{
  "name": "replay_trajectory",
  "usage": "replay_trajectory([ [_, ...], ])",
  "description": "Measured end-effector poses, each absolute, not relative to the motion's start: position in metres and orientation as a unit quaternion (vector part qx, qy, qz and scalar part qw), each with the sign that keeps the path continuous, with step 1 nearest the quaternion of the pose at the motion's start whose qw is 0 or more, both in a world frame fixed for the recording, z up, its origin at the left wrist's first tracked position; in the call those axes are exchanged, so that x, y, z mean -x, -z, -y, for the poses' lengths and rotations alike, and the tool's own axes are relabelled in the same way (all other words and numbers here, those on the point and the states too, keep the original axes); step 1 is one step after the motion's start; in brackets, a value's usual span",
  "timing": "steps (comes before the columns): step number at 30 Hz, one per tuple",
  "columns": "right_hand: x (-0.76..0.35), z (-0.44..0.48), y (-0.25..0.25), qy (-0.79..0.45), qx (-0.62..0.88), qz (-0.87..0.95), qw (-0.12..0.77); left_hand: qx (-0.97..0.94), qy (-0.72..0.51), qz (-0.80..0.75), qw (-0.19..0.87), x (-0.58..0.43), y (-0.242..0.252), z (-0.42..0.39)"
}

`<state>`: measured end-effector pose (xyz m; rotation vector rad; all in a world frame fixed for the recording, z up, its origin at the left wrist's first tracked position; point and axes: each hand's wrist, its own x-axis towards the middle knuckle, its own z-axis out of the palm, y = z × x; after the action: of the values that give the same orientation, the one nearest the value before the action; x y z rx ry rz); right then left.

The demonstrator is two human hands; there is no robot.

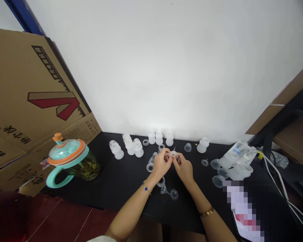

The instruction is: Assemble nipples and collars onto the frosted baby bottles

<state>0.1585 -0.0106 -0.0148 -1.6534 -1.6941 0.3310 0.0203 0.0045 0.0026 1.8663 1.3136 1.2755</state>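
Observation:
Both hands meet over the middle of the black table, holding a small white ring (174, 154) between their fingertips. My left hand (162, 162) grips its left side, and my right hand (183, 167) grips its right side. A thin pointed tip sticks up behind the ring. Around my left hand lie several loose rings (149, 167) and clear parts. Nearer the table's front edge are a small clear funnel-like piece (164, 190) and a clear round cap (174, 194). Three white bottles without caps (159, 137) stand behind the hands, by the wall.
Several capped bottles (138, 148) stand at left, beside a large teal-lidded jug (78, 161) and a cardboard box (27, 101). To the right are a bottle (203, 145), clear cups (218, 181), white bottles (239, 171), cables (280, 178) and a phone (244, 218).

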Motion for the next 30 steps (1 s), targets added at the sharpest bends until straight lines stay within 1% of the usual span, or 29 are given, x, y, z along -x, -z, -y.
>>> replay_trajectory([
  [7, -0.159, 0.011, 0.016, -0.134, 0.624, 0.659, 0.396, -0.684, -0.477, -0.483, 0.267, -0.021, -0.001, -0.004],
  [14, -0.157, 0.011, 0.014, -0.130, 0.624, 0.663, 0.394, -0.683, -0.462, -0.498, 0.269, -0.020, -0.002, -0.005],
  [17, -0.158, 0.011, 0.014, -0.135, 0.631, 0.660, 0.384, -0.696, -0.452, -0.502, 0.242, -0.020, -0.001, -0.006],
  [23, -0.159, 0.011, 0.013, -0.163, 0.650, 0.647, 0.363, -0.741, -0.407, -0.521, 0.116, -0.019, 0.006, -0.007],
  [25, -0.158, 0.011, 0.013, -0.169, 0.649, 0.647, 0.363, -0.751, -0.406, -0.513, 0.088, -0.019, 0.008, -0.007],
  [28, -0.158, 0.011, 0.011, -0.174, 0.642, 0.647, 0.372, -0.755, -0.425, -0.494, 0.080, -0.019, 0.009, -0.007],
  [30, -0.158, 0.011, 0.011, -0.184, 0.633, 0.645, 0.387, -0.741, -0.443, -0.494, 0.100, -0.019, 0.009, -0.008],
])
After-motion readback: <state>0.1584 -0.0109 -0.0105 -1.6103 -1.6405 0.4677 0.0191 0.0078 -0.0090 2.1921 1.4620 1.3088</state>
